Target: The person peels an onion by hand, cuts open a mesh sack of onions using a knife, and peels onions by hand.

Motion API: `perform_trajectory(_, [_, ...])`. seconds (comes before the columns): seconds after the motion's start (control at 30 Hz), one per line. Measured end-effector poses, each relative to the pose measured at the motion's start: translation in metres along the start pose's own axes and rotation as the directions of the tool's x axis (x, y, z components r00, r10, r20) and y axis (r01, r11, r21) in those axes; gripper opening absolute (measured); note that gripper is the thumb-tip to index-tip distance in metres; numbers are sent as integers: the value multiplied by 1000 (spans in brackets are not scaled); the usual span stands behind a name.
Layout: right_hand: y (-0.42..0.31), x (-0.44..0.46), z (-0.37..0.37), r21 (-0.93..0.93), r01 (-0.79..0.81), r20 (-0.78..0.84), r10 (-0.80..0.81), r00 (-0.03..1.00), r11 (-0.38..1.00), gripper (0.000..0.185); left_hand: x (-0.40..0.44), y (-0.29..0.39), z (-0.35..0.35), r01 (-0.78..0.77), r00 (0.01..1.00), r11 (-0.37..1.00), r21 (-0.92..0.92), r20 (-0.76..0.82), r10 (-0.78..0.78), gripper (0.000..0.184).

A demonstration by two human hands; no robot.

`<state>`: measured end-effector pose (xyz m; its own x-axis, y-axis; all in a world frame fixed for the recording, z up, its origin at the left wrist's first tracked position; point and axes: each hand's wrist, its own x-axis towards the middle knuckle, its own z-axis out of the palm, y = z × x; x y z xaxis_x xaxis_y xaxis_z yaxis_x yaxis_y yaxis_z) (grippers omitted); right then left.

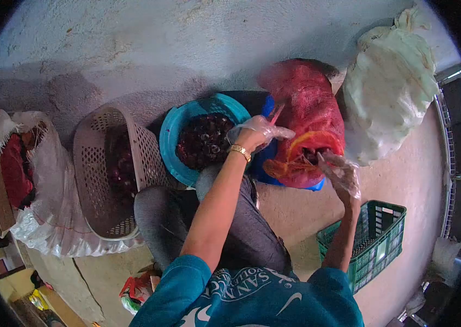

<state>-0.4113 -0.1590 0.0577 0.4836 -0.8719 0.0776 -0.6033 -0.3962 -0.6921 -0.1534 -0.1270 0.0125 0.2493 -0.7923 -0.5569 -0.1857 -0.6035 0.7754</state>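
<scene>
By the look of it, your work is partway along. The basin (166, 143) in front of your knees already holds a broad layer of dark red pieces (206, 143), and similar stuff lies in the basket (90, 180) to its left. The red sack (307, 101) is not finished with: it lies across the blue tub (268, 107), its mouth turned toward you, and it looks well filled, with some dark contents (310, 156) showing in the opening.

Your left hand (258, 131), in a clear glove, is at the near side of the sack; its grip seems closed on a thin reddish tool (276, 113), perhaps a knife, too blurred to be sure. Your right hand (343, 175), also gloved, has its fingertips at the sack's mouth; you cannot tell from here whether that grip is clamped on anything.

The white sack (388, 98) beyond the red one stands closed, so it appears untouched. The green crate (380, 256) sits by your right arm.
</scene>
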Motion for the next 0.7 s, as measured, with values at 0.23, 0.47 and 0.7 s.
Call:
perform_trajectory(0.23, [13, -22, -10, 202, -314, -10, 322, 947, 928, 30, -14, -16, -45, -50, 974, 745, -665, 132, 183, 29])
perform_trajectory(0.47, [-10, -6, 33, 401, 39, -218, 54, 975, 915, 28, -63, -76, -105, -185, 974, 482, -856, -93, 208, 20])
perform_trajectory(0.7, [-147, 49, 152, 481, 64, 301, -233, 925, 874, 43, -98, -76, -119, -250, 968, 344, -905, -243, 64, 17])
